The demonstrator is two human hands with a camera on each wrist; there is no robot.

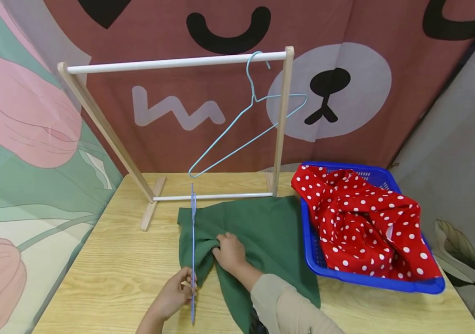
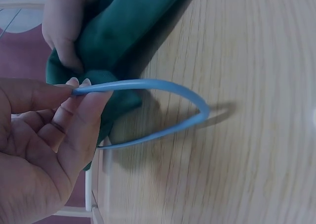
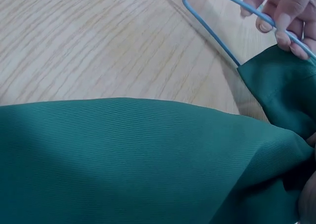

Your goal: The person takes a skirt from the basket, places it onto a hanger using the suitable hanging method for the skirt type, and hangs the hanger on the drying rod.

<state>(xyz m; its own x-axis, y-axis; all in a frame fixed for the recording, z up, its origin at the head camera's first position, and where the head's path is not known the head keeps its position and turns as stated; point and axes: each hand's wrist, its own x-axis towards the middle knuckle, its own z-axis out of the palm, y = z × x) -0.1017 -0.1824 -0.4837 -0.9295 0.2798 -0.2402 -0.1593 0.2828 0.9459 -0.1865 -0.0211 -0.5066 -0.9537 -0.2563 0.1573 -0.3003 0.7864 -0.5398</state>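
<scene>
In the head view my left hand (image 1: 175,293) pinches a light blue hanger (image 1: 193,227), which stands nearly edge-on over the table. The left wrist view shows thumb and fingertips on one wire of this hanger (image 2: 182,89). My right hand (image 1: 230,253) grips a fold of a green garment (image 1: 262,227) spread on the table; its exact kind cannot be told. Part of the green cloth (image 3: 284,85) passes between the hanger's two wires, with one wire running behind it. My right fingertips are partly hidden in the folds.
A rack with a white top bar (image 1: 158,65) stands at the back, and a second blue hanger (image 1: 237,153) hangs from its right end. On the right, a blue basket (image 1: 312,260) holds red cloth with white dots (image 1: 367,222). A printed curtain (image 1: 158,153) hangs behind.
</scene>
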